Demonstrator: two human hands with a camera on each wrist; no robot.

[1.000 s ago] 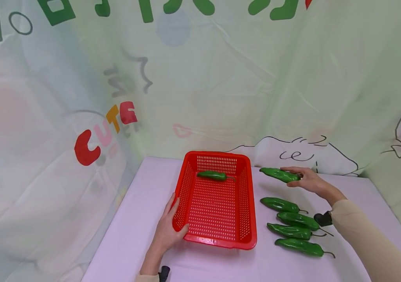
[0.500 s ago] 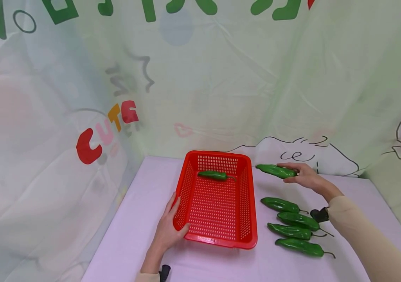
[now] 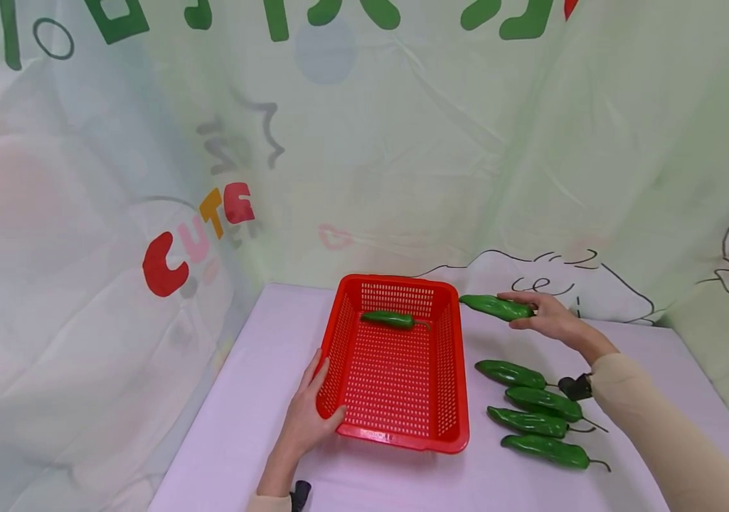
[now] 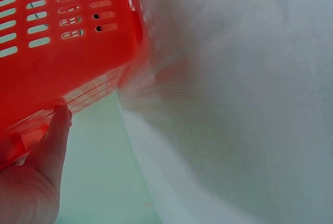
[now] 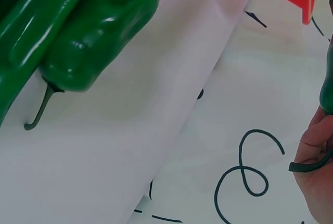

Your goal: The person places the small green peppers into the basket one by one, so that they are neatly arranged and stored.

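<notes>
A red plastic basket (image 3: 396, 442) with slotted walls and floor is in the middle of the head view. One long green pepper (image 3: 387, 319) lies inside, by its far wall. My left hand (image 3: 305, 421) grips the near left corner, fingers along the left side and thumb at the front rim. The left wrist view shows part of that hand (image 4: 36, 182) against the red wall. Just right of the far right corner, my right hand (image 3: 551, 316) holds another green pepper (image 3: 492, 306) near its stem end, tip pointing left. The right wrist view catches that hand (image 5: 315, 182) only at its edge.
Several green peppers (image 3: 533, 422) lie in a column on the pale tabletop (image 3: 486, 483), right of the basket. Printed fabric (image 3: 390, 171) hangs behind the table and along its left side.
My right hand has carried its pepper left and slightly up in the picture, closer to the basket's far right corner. My left hand keeps its grip; the head view shifts slightly.
</notes>
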